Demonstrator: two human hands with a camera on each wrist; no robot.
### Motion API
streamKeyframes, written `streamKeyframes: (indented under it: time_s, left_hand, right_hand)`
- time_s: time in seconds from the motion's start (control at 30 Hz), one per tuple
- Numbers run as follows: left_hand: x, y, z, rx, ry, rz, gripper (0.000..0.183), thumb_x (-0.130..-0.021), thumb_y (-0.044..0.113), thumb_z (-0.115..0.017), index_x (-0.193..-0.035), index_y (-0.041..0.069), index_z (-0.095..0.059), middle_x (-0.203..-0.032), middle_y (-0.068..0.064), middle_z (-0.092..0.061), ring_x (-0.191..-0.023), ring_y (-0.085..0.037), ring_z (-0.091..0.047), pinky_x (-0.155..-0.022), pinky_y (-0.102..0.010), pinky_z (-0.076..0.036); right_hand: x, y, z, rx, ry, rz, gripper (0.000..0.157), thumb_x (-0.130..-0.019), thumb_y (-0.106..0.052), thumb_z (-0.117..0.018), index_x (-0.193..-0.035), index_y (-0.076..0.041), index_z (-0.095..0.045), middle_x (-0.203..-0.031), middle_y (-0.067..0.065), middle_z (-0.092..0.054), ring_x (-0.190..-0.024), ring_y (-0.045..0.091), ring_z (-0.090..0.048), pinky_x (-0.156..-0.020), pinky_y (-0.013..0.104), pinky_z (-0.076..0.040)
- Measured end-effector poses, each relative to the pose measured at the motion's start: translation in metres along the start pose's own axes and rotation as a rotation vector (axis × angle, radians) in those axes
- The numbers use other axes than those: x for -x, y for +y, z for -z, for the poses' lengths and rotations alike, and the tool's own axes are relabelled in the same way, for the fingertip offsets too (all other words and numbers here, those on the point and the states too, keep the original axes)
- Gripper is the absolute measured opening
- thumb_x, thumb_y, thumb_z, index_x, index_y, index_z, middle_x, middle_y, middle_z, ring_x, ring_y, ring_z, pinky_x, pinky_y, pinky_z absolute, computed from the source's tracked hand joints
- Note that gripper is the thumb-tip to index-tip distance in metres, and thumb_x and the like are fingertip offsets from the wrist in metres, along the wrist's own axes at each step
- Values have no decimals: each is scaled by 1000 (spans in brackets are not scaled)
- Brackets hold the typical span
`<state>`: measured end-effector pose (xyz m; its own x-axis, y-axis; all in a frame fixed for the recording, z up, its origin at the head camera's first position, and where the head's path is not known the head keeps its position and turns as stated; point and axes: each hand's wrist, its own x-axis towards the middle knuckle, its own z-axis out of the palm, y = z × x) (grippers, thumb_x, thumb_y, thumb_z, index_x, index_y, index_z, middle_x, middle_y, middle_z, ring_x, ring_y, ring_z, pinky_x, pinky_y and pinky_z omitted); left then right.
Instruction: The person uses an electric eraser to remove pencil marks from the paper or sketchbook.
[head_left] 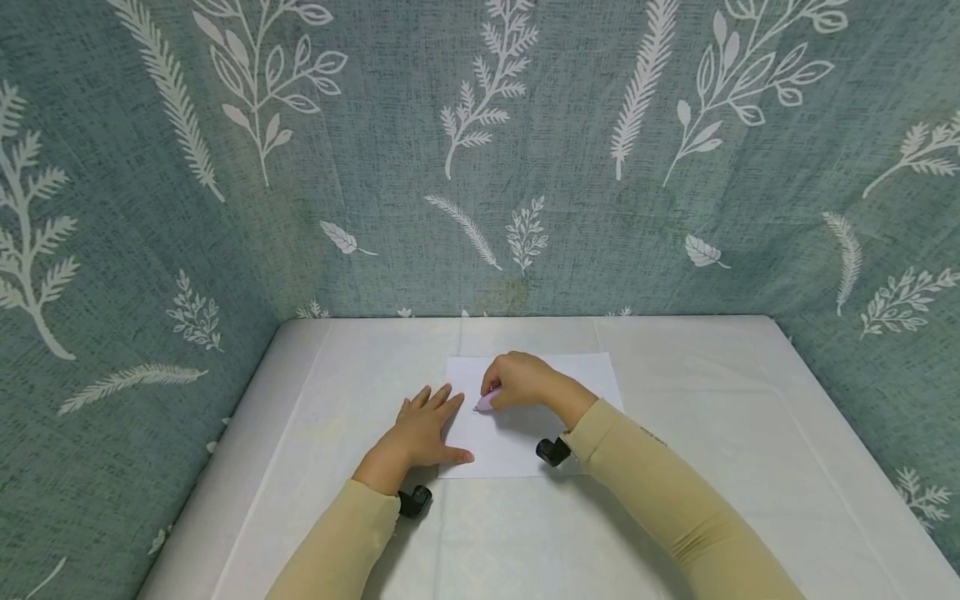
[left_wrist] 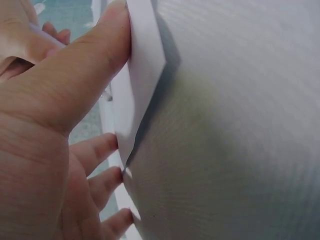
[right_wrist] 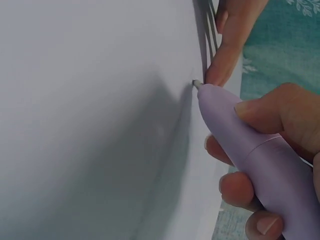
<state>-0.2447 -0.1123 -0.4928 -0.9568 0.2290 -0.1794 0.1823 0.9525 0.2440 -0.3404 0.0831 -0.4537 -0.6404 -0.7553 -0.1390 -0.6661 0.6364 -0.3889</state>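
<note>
A white sheet of paper lies on the table. My right hand grips a thick lilac pen with fingers and thumb curled round its barrel. The pen's small metal tip points down and left, right at the paper in the right wrist view. My left hand rests with spread fingers at the sheet's left edge, its thumb lying over the lower left part of the paper. In the left wrist view, a corner of the sheet stands slightly lifted near that thumb.
The table has a white cloth with fold creases. Teal fabric with white leaf prints hangs behind it and along both sides. Small black devices sit at the left wrist and the right wrist.
</note>
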Motion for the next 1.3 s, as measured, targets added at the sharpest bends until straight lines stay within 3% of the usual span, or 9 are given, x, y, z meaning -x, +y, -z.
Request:
streamKeyframes:
  time_s: [0.23,0.47,0.67,0.9,1.3]
  left_hand:
    - [0,0,-1,0,1,-4,101,-63,69,-67,-145,21,-32,-152,-8,-20,-138,-39,-12,-105,-62,-12]
    - [-1,0,-1,-2,5,-5,102,-62,69,-67,-145,22,-32,-152,-8,-20,-138,-39,-12,-104,-62,-12]
    - [-1,0,-1,-4,7,-6,102,-62,70,-67,-145,21,-32,-152,-8,-21,-138,-39,-12,-104,-62,-12]
    - [-2,-2,-3,-7,5,-2,103,-62,70,-67,-145,22,-31,-152,-7,-19,-138,-39,-11,-105,-62,-12]
    - [0,-1,-2,7,3,0,102,-62,69,-67,-146,23,-30,-153,-7,-18,-138,-38,-10,-106,-61,-9]
  right_hand:
    - [-1,-2,-1,-2,6,-5,15,-74,-20,-74,-89,-22,-74,-88,-7,-68,-75,7,-53,-72,27,-45]
    - [0,-1,0,2,-16,-2,15,-74,-21,-74,-89,-24,-74,-83,-13,-65,-74,6,-54,-71,26,-45]
    - [-2,-1,0,9,15,-7,17,-73,-20,-73,-90,-22,-74,-85,-10,-67,-73,7,-54,-71,27,-45]
    - [-1,-4,2,7,-16,-13,15,-74,-21,-74,-89,-23,-74,-84,-12,-66,-74,7,-54,-71,27,-45]
    - [-2,-3,0,-1,16,-14,17,-72,-20,-73,-89,-21,-74,-87,-9,-68,-75,6,-55,-73,28,-46]
